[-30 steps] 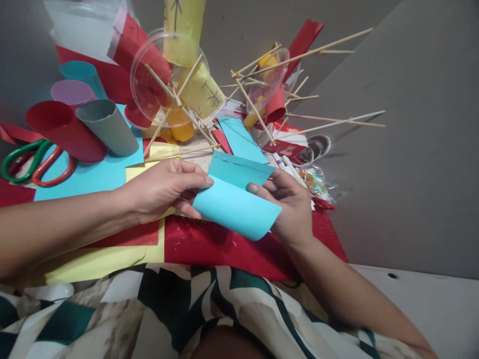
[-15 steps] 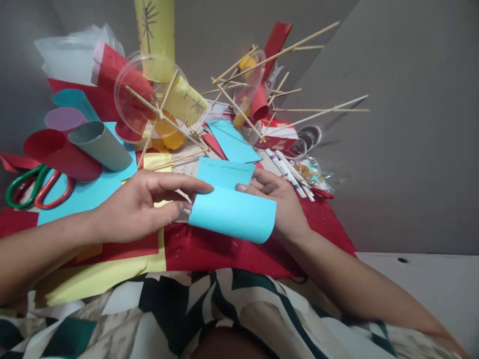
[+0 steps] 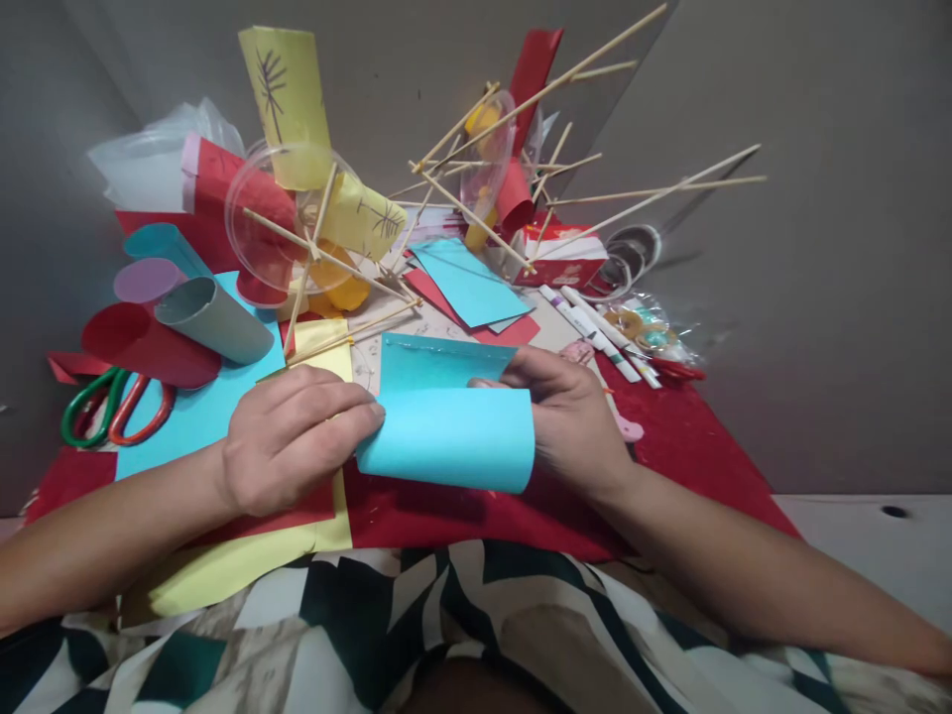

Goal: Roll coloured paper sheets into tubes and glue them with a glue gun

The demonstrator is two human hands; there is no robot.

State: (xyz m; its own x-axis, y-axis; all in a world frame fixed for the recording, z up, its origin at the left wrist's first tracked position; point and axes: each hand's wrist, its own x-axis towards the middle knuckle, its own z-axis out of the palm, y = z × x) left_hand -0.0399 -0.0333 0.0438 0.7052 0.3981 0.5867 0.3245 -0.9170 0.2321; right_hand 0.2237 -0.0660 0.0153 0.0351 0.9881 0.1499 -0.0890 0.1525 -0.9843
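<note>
A light blue paper sheet (image 3: 446,436) is curled over on itself just above the red paper (image 3: 461,511) at the front. My left hand (image 3: 297,436) pinches its left edge with fingers bent. Its right side is gripped by my right hand (image 3: 572,416), thumb on the upper flap. Both hands sit close together over my lap.
Rolled paper tubes (image 3: 185,317) and green and red scissors (image 3: 111,412) lie at the left. Clear plastic cups (image 3: 275,218) pierced by wooden skewers (image 3: 476,213) stand behind. Markers (image 3: 595,322), tape rolls (image 3: 632,248) and a red box (image 3: 561,258) lie at the right. Grey walls close in behind.
The blue sheet has been rolled tighter and brought lower and slightly left. My left fingers have curled from outstretched to a pinch. The view has shifted down.
</note>
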